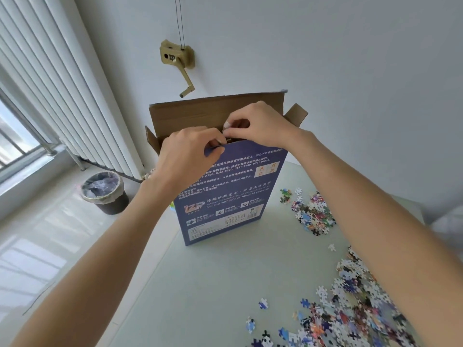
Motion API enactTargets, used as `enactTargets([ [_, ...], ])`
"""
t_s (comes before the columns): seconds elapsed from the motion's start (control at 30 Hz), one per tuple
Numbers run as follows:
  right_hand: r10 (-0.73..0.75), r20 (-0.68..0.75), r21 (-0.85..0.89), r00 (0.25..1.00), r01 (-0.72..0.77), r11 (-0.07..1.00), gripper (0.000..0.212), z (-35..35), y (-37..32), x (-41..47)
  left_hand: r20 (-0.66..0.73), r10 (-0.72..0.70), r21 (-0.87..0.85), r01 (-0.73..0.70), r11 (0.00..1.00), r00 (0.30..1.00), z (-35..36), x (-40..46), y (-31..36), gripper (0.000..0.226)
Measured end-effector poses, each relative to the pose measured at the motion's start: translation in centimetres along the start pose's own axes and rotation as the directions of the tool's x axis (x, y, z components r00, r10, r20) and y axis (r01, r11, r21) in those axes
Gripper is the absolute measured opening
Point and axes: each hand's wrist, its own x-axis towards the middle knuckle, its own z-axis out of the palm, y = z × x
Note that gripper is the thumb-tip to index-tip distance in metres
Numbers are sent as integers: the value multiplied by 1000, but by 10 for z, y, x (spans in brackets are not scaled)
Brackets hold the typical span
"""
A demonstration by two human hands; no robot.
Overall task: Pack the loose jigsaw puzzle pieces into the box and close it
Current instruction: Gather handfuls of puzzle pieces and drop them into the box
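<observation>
On the pale table [200, 284] the blue box [225, 196] stands upright on its short end, long axis vertical, open mouth up and brown flaps raised. At its top front edge the left hand [185, 156] and right hand [258, 123] both pinch something small; what it is cannot be told. Loose puzzle pieces [350, 296] lie scattered to the right of the box, a smaller cluster [313, 214] farther back.

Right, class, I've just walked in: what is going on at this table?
A person stands a blue puzzle box upright on the table, its top flaps open. The left hand and right hand both work at the opening, pinching something small. Heaps of loose puzzle pieces lie on the table to the right, not yet packed.
</observation>
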Motion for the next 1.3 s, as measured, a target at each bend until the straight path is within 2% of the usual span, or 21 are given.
enactTargets([
  [0.1, 39, -33, -18, 999, -39, 999, 22, 2, -3, -1, -30, 10, 2, -10, 1000, 999, 0, -2, 1, 12],
  [0.17, 21, -163, -33, 986, -26, 999, 18, 5, -7, -8, -66, 28, 14, -27, 1000, 997, 0, -4, 3, 15],
  [0.3, -146, -464, -241, 874, 34, 970, 19, 24, -23, -60, -192, 134, 72, -122, 990, 972, -2, -19, 8, 26],
  [0.4, -152, -550, -253, 821, 9, 967, 20, 60, -25, -121, -257, 257, 10, -264, 965, 932, 6, -48, 14, 21],
  [0.5, -46, -468, -183, 883, -46, 982, 17, 107, -18, -183, -198, 272, -141, -303, 943, 941, 27, -94, 22, 16],
  [0.6, 149, -261, -100, 954, -180, 979, 21, 151, -11, -241, -3, 183, -262, -178, 949, 983, 56, -146, 31, 18],
  [0.67, 309, -72, -69, 948, -313, 947, 28, 177, -4, -278, 201, 144, -283, -83, 956, 969, 79, -180, 37, 24],
  [0.73, 431, 128, -64, 893, -426, 902, 40, 199, -1, -309, 469, 117, -254, 7, 967, 875, 102, -211, 43, 44],
  [0.83, 551, 280, -58, 786, -559, 827, 53, 224, -4, -349, 803, 95, -126, 12, 992, 589, 138, -258, 57, 94],
  [0.9, 611, 292, -176, 736, -586, 791, 63, 236, -7, -373, 888, 96, -85, -45, 995, 449, 156, -288, 69, 118],
  [0.97, 703, 279, -296, 654, -638, 711, 76, 247, -10, -396, 918, 104, -51, -145, 988, 383, 169, -314, 79, 130],
  [1.07, 851, 217, -315, 478, -791, 525, 92, 259, -17, -421, 911, 102, -15, -217, 976, 398, 178, -333, 85, 133],
  [1.13, 887, 178, -260, 427, -849, 461, 90, 266, -22, -427, 887, 123, -47, -179, 983, 444, 179, -337, 84, 126],
  [1.2, 877, 137, -206, 461, -852, 481, 78, 274, -27, -426, 864, 142, -102, -109, 989, 483, 179, -337, 80, 113],
  [1.3, 821, 76, -125, 566, -811, 571, 55, 284, -32, -414, 838, 120, -143, 1, 990, 533, 178, -336, 73, 91],
])
